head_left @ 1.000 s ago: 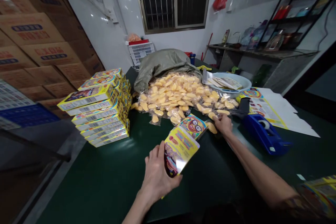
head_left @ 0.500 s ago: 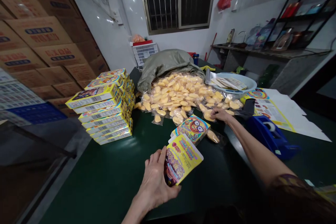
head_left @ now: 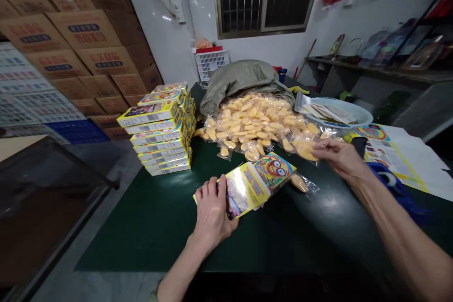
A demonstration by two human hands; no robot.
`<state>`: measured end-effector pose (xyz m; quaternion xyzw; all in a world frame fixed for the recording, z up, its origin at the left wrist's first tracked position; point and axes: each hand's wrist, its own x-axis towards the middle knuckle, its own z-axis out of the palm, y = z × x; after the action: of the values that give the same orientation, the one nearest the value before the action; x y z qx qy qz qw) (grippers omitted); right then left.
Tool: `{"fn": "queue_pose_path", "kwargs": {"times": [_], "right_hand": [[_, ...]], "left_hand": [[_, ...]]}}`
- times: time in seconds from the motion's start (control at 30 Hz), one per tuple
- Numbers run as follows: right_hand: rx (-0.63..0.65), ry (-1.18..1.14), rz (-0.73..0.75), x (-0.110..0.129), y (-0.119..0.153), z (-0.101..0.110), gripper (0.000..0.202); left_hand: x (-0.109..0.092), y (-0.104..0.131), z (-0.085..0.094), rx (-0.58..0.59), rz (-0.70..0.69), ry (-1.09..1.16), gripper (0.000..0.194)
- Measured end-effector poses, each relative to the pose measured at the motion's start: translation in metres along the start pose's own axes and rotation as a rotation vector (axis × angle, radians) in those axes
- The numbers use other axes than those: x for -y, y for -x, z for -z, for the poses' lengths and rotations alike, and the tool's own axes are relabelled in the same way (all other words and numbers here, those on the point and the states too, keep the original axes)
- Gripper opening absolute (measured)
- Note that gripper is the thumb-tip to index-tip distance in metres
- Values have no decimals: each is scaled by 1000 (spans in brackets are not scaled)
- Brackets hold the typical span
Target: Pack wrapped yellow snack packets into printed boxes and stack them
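Note:
My left hand (head_left: 212, 210) is wrapped round a yellow printed cardboard box (head_left: 249, 188), tilted low over the dark green table. Its far end overlaps another box (head_left: 276, 169), which lies flat with a cartoon face in glasses on top. My right hand (head_left: 341, 163) pinches a clear plastic packet (head_left: 305, 149) with a yellow oval piece inside, at the near right edge of a heap of similar packets (head_left: 251, 120). One loose packet (head_left: 299, 182) lies beside the cartoon-face box, below my right hand.
Finished-looking yellow boxes (head_left: 155, 144) stand stacked at the left. Behind the heap slumps a grey-green sack (head_left: 244, 75). A pale blue basin (head_left: 363, 115) with papers, flat printed card (head_left: 399, 153) and a blue tape dispenser (head_left: 399, 188) are at the right. Brown cartons (head_left: 88, 33) rise beyond the left.
My right hand now has a packet between its fingers, raised slightly from the heap's edge. My left hand has turned the box flatter, toward the cartoon-face box. The view has swung left.

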<state>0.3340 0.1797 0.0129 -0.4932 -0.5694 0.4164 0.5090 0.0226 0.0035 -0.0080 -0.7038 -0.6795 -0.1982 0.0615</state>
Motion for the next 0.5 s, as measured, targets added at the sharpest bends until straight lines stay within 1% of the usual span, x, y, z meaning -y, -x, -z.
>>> {"fn": "queue_pose_path", "kwargs": {"times": [0.07, 0.1, 0.17, 0.2, 0.23, 0.27, 0.33, 0.37, 0.4, 0.47, 0.5], "right_hand": [[167, -75, -10, 30, 21, -19, 38], [275, -97, -36, 42, 32, -32, 37], [496, -101, -124, 56, 50, -57, 35], [565, -99, -162, 59, 55, -66, 35], [593, -98, -182, 60, 58, -72, 36], [578, -100, -179, 60, 58, -75, 36], [506, -99, -130, 62, 55, -69, 37], [508, -84, -101, 65, 54, -64, 37], [554, -57, -75, 69, 53, -58, 35], [748, 29, -12, 80, 56, -51, 29], [805, 70, 41, 86, 60, -51, 27]], "left_hand": [[-3, -2, 2, 16, -9, -4, 88], [-5, -2, 3, 14, -15, 5, 89], [-6, -1, 4, -22, -36, 49, 89], [-5, 1, 4, -55, -49, 86, 88], [-3, 3, 5, -89, -60, 138, 88], [1, 6, 5, -112, -65, 207, 88], [10, 10, 8, -111, -37, 409, 90], [16, 12, 10, -70, -8, 551, 89], [22, 13, 13, 3, 25, 715, 88], [32, 14, 18, 223, 87, 1052, 82], [36, 14, 20, 341, 110, 1197, 77]]}}
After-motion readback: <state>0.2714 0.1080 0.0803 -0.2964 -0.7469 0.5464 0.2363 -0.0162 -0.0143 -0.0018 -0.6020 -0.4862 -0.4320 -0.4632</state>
